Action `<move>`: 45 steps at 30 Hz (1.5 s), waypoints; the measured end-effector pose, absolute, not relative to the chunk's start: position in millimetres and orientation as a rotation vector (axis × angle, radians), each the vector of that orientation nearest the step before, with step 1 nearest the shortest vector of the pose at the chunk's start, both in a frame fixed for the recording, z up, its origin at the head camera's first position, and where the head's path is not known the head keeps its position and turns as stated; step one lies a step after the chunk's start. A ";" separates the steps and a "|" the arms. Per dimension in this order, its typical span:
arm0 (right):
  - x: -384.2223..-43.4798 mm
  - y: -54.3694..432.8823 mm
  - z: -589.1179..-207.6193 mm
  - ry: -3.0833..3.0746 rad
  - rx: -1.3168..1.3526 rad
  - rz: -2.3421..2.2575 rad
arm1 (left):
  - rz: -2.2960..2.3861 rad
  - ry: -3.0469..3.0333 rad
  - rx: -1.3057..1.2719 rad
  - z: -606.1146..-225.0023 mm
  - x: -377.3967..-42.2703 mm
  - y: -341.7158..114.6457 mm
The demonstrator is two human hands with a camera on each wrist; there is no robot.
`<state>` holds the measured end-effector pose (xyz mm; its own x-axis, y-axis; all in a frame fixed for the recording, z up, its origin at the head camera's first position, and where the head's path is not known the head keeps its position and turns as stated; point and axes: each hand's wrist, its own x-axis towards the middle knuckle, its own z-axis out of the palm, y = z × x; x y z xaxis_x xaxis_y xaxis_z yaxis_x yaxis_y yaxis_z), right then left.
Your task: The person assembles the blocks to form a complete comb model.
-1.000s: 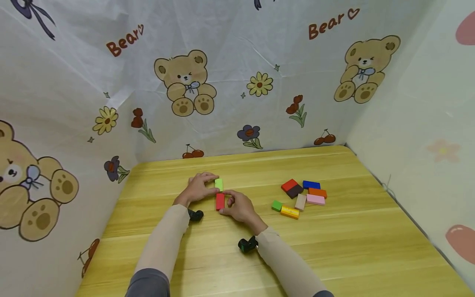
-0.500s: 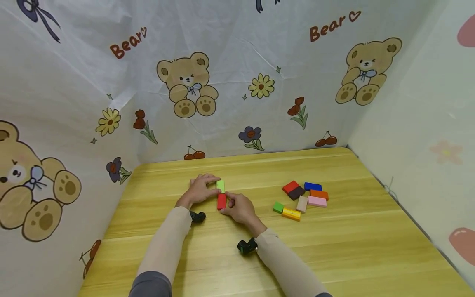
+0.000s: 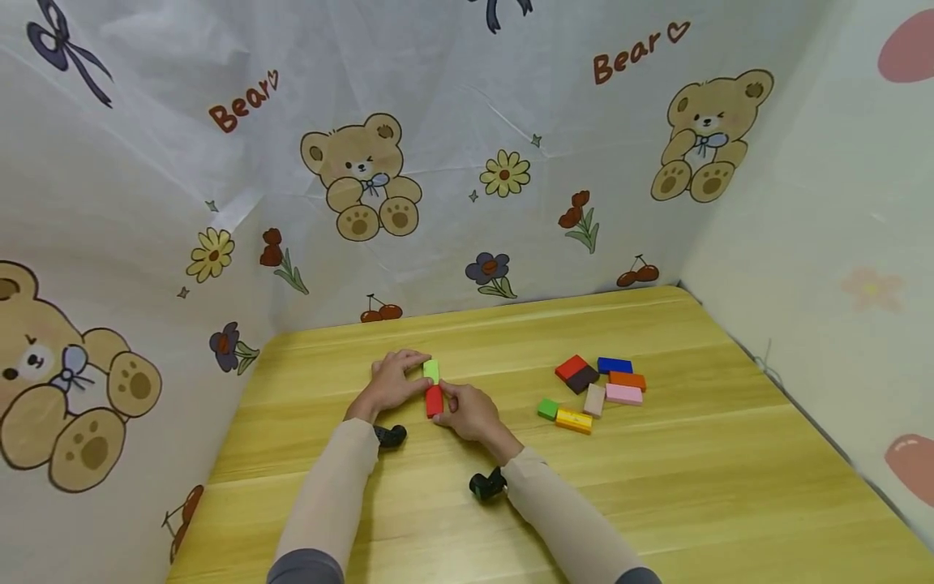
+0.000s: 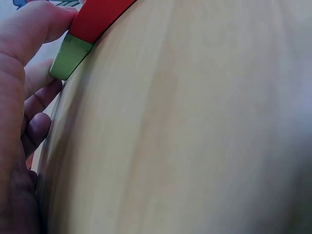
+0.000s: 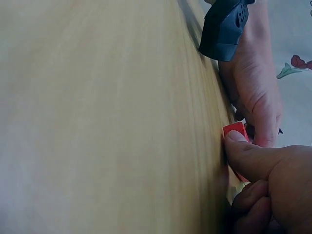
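Near the middle of the table, a light green block (image 3: 431,371) and a red block (image 3: 434,401) lie end to end, touching, in one line. My left hand (image 3: 392,383) pinches the light green block lengthwise between thumb and fingers, with the thumb near the joint. From the other side, my right hand (image 3: 473,415) holds the red block by its two ends. In the left wrist view the green block (image 4: 70,56) meets the red block (image 4: 100,19) end to end. The right thumb covers part of the red block (image 5: 236,129) in the right wrist view.
To the right lies a loose group of blocks: red (image 3: 571,367), dark brown (image 3: 583,379), blue (image 3: 615,366), orange (image 3: 628,380), pink (image 3: 623,395), beige (image 3: 594,401), green (image 3: 547,410) and yellow (image 3: 574,420). A printed bear sheet backs the wooden table (image 3: 657,487).
A second ago a small gap separated the two blocks; the red one has since slid up against the light green one. Over the last half second both hands have stayed nearly still.
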<state>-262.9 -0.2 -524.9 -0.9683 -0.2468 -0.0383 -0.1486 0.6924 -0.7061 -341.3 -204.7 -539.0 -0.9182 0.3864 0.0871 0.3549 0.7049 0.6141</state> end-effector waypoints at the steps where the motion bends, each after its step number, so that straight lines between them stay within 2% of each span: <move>1: -262.2 -0.3 -525.0 2.780 -0.328 -1.132 | 1.019 2.854 0.622 -539.4 -340.9 -204.9; 17: -255.0 3.6 -522.8 2.796 -0.319 -1.131 | 1.137 2.864 0.566 -544.8 -332.8 -206.9; 33: -252.3 13.8 -527.2 2.706 -0.406 -1.274 | 1.500 2.705 0.552 -548.1 -304.4 -220.3; 45: -239.1 48.2 -517.9 2.584 -0.435 -1.374 | 1.338 2.725 0.736 -547.2 -299.9 -216.8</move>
<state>-239.1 48.2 -517.9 -0.9405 -0.3389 -0.0233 -0.1701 0.5292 -0.8313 -299.9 -216.8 -547.2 -0.8888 0.4188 0.1859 0.4032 0.5221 0.7516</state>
